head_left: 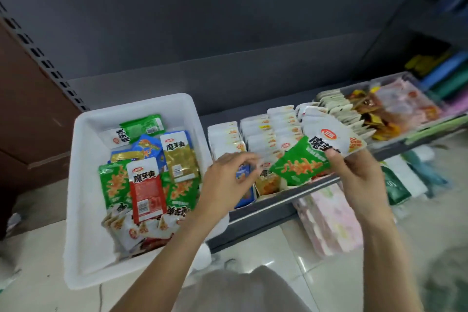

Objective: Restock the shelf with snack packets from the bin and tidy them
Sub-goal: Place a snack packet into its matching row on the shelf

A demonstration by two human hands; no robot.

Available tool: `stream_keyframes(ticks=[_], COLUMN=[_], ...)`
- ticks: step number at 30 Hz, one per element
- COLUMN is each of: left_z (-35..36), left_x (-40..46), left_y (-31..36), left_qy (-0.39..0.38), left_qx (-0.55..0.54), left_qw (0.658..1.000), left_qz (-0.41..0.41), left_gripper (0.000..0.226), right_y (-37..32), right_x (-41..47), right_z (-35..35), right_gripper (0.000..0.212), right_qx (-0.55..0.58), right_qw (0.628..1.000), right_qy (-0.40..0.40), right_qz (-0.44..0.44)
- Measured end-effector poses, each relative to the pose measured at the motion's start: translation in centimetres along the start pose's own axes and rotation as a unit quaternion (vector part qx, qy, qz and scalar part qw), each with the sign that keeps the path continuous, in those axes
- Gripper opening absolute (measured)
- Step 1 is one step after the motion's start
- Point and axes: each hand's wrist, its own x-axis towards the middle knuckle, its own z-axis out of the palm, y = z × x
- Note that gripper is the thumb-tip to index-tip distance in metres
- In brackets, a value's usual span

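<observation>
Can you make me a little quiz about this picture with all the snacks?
1. True or false: the right hand holds a green and white packet.
2. Which colour is the bin that holds the loose packets? A) red B) white C) black
3. Fill in the missing word: the red packet lies inside the ____.

Key:
1. True. Its fingers pinch the packet above the shelf.
2. B. It is white and stands left of the shelf rows.
3. Bin. It rests on top of green packets there, while the left hand reaches over the shelf rows.
</observation>
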Motion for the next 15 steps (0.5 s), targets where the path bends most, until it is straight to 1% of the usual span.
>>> stream_keyframes(ticks=[2,4,5,8,10,12,14,15], left_z=[1.9,3.4,4.0,4.9,4.9,4.8,4.7,4.6], left_x=[0.1,-0.2,-0.3,-0.6,-0.5,-0.4,-0.3,-0.3], left_y=[-0.3,-0.5,-0.5,-0.6,-0.7,-0.8,-0.8,-0.9], left_qy=[-0.014,-0.039,-0.047,-0.046,-0.050,-0.058,-0.066,-0.069], left_qx=[0.106,0.154,0.167,0.194,0.191,0.182,0.175,0.169], left_qw=[0.994,0.986,0.984,0.979,0.980,0.982,0.982,0.983], left_qz=[0.032,0.044,0.044,0.034,0.015,0.002,0.001,0.004], left_gripper=[0.025,0.027,0.028,0.032,0.035,0.035,0.034,0.034], right_y=[0.4,1.3,1.9,4.5,6.7,8.2,9.1,9.3], right_x=[0.7,1.8,2.4,4.6,6.0,7.0,7.2,7.1], right_z=[-2.2,-3.0,-3.2,-2.5,-1.7,-0.8,0.0,0.3], right_gripper=[0.020,0.024,0.023,0.022,0.023,0.027,0.029,0.031], right_qx=[-0.026,-0.061,-0.067,-0.098,-0.175,-0.275,-0.351,-0.370], right_qw=[0.998,0.996,0.996,0.993,0.978,0.950,0.922,0.918], right_qy=[0.048,0.053,0.034,-0.062,-0.111,-0.150,-0.156,-0.137], right_qz=[-0.022,-0.034,-0.039,-0.026,-0.006,0.015,0.038,0.038])
